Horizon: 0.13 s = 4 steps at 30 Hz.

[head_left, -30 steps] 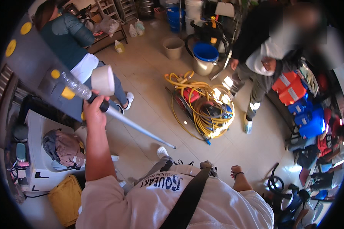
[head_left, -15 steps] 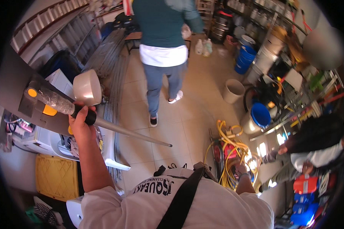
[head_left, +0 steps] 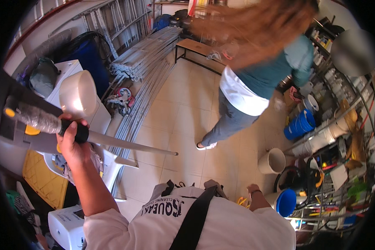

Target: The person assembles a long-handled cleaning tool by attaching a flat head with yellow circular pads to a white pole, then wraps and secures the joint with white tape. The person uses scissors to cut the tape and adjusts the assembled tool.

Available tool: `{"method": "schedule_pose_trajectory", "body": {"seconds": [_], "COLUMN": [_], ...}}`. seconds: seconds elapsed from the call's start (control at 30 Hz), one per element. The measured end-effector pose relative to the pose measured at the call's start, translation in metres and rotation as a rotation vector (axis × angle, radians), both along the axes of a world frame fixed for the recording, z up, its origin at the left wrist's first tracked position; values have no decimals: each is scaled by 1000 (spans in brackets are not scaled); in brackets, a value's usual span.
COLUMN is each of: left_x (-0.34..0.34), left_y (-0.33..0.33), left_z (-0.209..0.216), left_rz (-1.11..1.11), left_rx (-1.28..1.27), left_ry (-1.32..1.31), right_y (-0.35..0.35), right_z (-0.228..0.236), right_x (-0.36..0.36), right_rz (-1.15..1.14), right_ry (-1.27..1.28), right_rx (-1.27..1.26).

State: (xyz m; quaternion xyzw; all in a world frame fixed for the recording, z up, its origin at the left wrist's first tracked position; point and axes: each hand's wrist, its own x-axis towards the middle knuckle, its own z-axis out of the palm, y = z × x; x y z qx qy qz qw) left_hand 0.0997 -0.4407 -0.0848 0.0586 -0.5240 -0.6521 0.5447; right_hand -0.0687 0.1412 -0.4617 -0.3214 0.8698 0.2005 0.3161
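My left hand (head_left: 76, 146) is closed around the black grip of a long grey pole (head_left: 133, 144). Clear wrap covers the section above that grip, and a dark head with a yellow button ends it at the left. The pole slants across to the right, its bare tip over the tiled floor. Low on the right, my right hand (head_left: 253, 189) hangs near a yellow hose (head_left: 243, 202), partly hidden by my body. Its fingers are too small and turned away to read. Beside the left hand stands a cream round tub (head_left: 77, 93).
A person in a dark green top (head_left: 262, 79) stands ahead. Long metal bars (head_left: 148, 100) lie along the left floor, near a wooden bench (head_left: 200, 49). To the right are a beige bin (head_left: 272, 161), blue-lined bucket (head_left: 286, 202), blue bucket (head_left: 300, 125) and crowded shelving.
My view has swung right, bringing the bench and metal bars further in. The person ahead now appears further right and bends forward. The pole stays in my left hand; most of the hose has left sight.
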Motion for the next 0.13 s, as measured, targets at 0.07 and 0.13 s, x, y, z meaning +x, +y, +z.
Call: {"method": "schedule_pose_trajectory", "body": {"seconds": [0.07,0.13], "left_x": [-43,-87], "left_y": [-22,-52], "left_z": [-5,-11], "left_rz": [33,52], "left_rx": [3,4], "left_ry": [-7,-6], "right_y": [-46,-102], "right_z": [-33,-45], "right_x": [-88,-175], "right_rz": [-606,-471], "right_ry": [99,69], "right_rx": [-431,-568]}}
